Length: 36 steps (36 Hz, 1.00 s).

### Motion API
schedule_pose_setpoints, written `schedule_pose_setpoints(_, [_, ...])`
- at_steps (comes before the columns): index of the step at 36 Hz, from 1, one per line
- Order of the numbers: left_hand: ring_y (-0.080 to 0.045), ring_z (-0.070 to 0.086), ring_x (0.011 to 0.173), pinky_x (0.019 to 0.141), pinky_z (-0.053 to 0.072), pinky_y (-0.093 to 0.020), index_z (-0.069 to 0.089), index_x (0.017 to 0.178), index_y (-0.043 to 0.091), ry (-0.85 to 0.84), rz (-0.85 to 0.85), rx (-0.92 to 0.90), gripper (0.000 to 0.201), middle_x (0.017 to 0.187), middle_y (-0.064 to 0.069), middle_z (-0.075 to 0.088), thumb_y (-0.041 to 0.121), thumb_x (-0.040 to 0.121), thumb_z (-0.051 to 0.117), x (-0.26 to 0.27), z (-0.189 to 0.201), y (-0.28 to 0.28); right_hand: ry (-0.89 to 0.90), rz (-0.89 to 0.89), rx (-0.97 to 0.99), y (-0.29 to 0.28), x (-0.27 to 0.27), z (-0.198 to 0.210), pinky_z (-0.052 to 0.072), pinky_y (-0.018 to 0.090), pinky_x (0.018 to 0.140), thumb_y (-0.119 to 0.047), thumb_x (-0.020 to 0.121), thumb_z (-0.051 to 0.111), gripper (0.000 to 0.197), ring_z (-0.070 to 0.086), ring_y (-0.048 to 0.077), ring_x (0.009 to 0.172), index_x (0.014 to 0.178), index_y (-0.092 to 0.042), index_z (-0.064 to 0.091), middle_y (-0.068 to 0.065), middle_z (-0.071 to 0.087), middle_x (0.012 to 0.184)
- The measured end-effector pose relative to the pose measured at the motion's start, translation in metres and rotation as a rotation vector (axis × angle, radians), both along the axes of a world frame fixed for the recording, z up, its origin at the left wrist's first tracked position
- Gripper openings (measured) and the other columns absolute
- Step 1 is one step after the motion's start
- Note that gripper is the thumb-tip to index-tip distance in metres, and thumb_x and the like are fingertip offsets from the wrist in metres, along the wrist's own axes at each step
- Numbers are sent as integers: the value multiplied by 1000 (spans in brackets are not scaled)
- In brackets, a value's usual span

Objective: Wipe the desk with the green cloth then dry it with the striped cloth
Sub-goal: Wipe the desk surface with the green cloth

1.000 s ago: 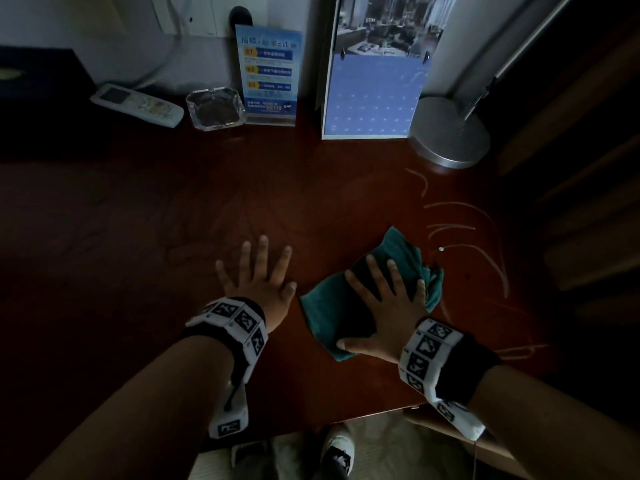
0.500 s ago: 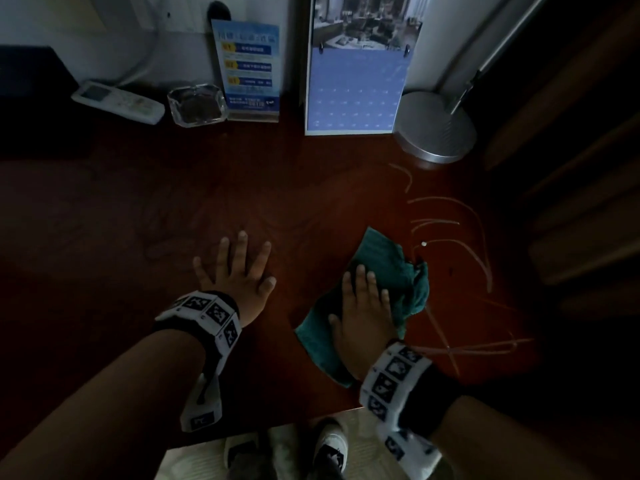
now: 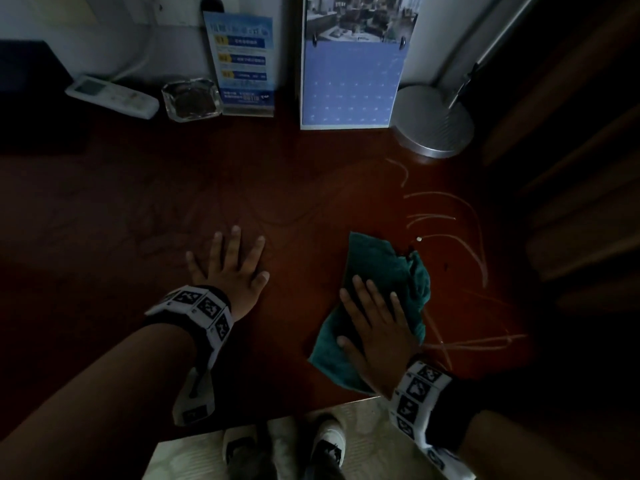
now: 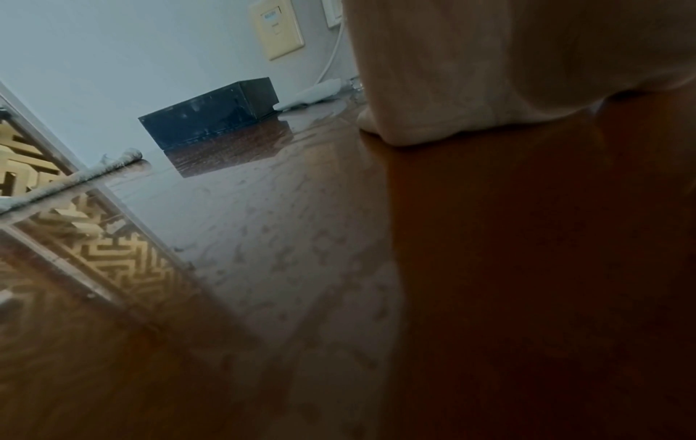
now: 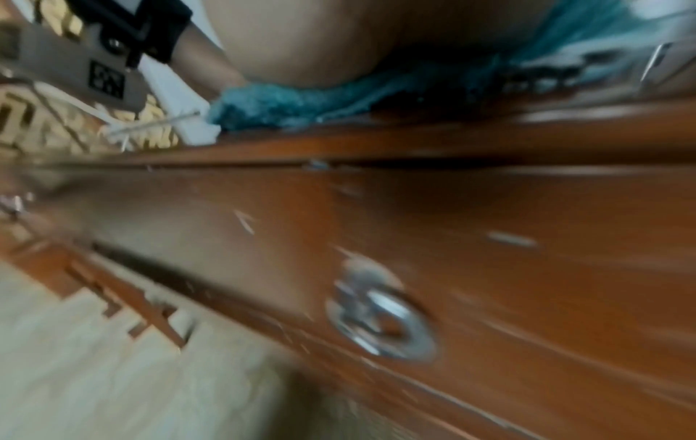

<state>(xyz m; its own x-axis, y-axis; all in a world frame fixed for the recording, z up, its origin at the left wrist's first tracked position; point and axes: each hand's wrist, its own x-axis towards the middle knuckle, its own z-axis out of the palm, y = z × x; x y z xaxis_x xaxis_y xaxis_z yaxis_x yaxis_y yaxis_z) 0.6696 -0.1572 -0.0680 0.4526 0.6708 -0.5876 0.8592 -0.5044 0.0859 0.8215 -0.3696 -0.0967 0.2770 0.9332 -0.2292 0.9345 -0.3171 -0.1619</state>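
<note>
The green cloth lies crumpled on the dark red-brown desk, near its front edge and right of centre. My right hand presses flat on the cloth's near half, fingers straight and pointing away from me. In the right wrist view the heel of the right hand sits on the green cloth at the desk's edge. My left hand rests flat on bare wood to the left, fingers spread. A pale fuzzy cloth edge lies far left on the desk; no stripes can be made out on it.
Along the back wall stand a white remote, a glass ashtray, a blue sign card, a calendar and a round lamp base. Pale streaks mark the wood right of the cloth. A drawer ring handle hangs below.
My right hand has turned so its fingers point straight ahead, drawn together, and it has pulled the green cloth slightly toward the front edge. The left hand has stayed flat.
</note>
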Motion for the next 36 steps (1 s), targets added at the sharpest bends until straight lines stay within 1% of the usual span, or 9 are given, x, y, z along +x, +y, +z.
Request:
schedule_pose_setpoints(6, [-22, -30, 140, 109, -13, -60, -26, 140, 45, -9, 5, 8, 59, 149, 6, -38, 55, 96, 12, -1, -4, 1, -23, 153, -35, -18, 23, 7, 13, 47, 110, -55, 96, 20, 64, 9, 19, 145, 150, -21, 15, 4, 13, 158])
schedule_pose_setpoints(11, [-22, -28, 141, 109, -11, -60, -26, 140, 45, -17, 6, 28, 59, 151, 6, -35, 56, 96, 12, 0, -5, 0, -46, 185, -21, -33, 38, 5, 17, 46, 110, -53, 97, 15, 62, 12, 20, 145, 150, -21, 18, 4, 16, 158])
schedule_pose_setpoints(15, [-21, -25, 142, 110, -10, -60, -24, 141, 45, -15, 19, 55, 58, 152, 5, -32, 56, 96, 11, 0, -3, -2, -95, 145, 29, -34, 32, 5, 16, 42, 109, -49, 94, 27, 61, 17, 20, 143, 147, -19, 25, 6, 23, 155])
schedule_pose_setpoints(20, [-23, -22, 143, 107, -11, -64, -19, 145, 38, 30, -19, 137, 57, 155, 0, -24, 52, 97, 8, 8, 7, -9, -68, -40, 88, -39, 8, 2, 11, 34, 111, -34, 82, 37, 61, 29, 22, 135, 140, -16, 33, 6, 38, 146])
schedule_pose_setpoints(22, [-25, -21, 143, 107, -11, -64, -14, 148, 34, 16, -39, 184, 57, 156, -1, -23, 49, 98, 10, 14, 11, -12, -42, -102, 120, -47, 2, 0, 11, 33, 110, -35, 87, 34, 58, 29, 22, 135, 142, -16, 31, 4, 34, 148])
schedule_pose_setpoints(24, [-25, -24, 142, 107, -12, -64, -16, 147, 35, -11, -46, 172, 57, 154, -2, -28, 48, 99, 12, 24, 14, -15, -30, -112, 127, -55, 2, -2, 13, 34, 110, -40, 99, 20, 53, 25, 22, 138, 148, -19, 21, 2, 26, 152])
schedule_pose_setpoints(26, [-25, -25, 142, 107, -11, -63, -19, 145, 39, -45, -48, 136, 58, 152, -1, -32, 49, 99, 13, 36, 15, -18, -18, -91, 97, -60, 6, -2, 15, 37, 110, -43, 100, 10, 55, 19, 21, 141, 151, -23, 10, 0, 18, 156])
schedule_pose_setpoints(31, [-25, -25, 142, 111, -10, -62, -20, 144, 42, -75, -38, 5, 58, 153, 1, -31, 51, 98, 15, 63, 12, -33, -22, -18, 78, -68, 21, 0, 16, 38, 111, -42, 101, 9, 54, 18, 21, 142, 151, -24, 3, 1, 17, 156])
schedule_pose_setpoints(36, [-26, -31, 139, 109, -13, -61, -27, 141, 41, -34, -33, -31, 60, 149, 2, -39, 55, 97, 11, 67, 3, -39, -31, 73, -1, -80, 47, 7, 18, 40, 109, -45, 92, 42, 72, 18, 22, 143, 152, -22, 8, 2, 17, 157])
